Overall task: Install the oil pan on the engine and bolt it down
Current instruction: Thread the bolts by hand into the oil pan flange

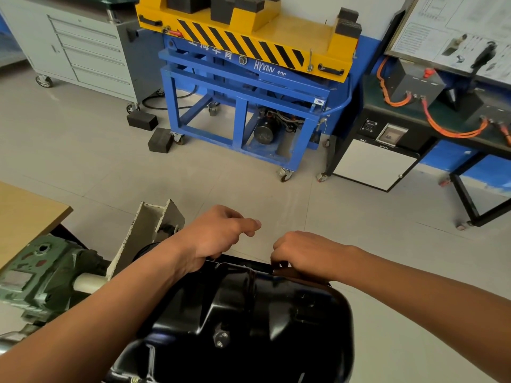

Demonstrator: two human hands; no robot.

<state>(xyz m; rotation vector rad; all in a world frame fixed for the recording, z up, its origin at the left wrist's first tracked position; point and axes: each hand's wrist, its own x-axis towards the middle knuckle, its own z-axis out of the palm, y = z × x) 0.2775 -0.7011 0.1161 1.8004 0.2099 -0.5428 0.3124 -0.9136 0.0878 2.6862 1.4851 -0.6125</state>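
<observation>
A glossy black oil pan (249, 313) fills the lower middle of the head view, its drain plug (221, 339) facing up. My left hand (218, 236) lies over the pan's far left rim, thumb down at the flange and fingers loosely extended past it. At the far rim just to the right, the curled fingers of my right hand (301, 254) pinch a small dark bolt (282, 264) at the flange. The engine under the pan is mostly hidden.
A green gearbox with a pale shaft (41, 275) and a grey bracket (146, 233) of the stand sit to the left. A wooden table corner (27, 214) is at far left. Across the tiled floor stand a blue and yellow lift cart (243, 87), a grey drawer cabinet (83, 51) and a black bench with orange cables (414, 128).
</observation>
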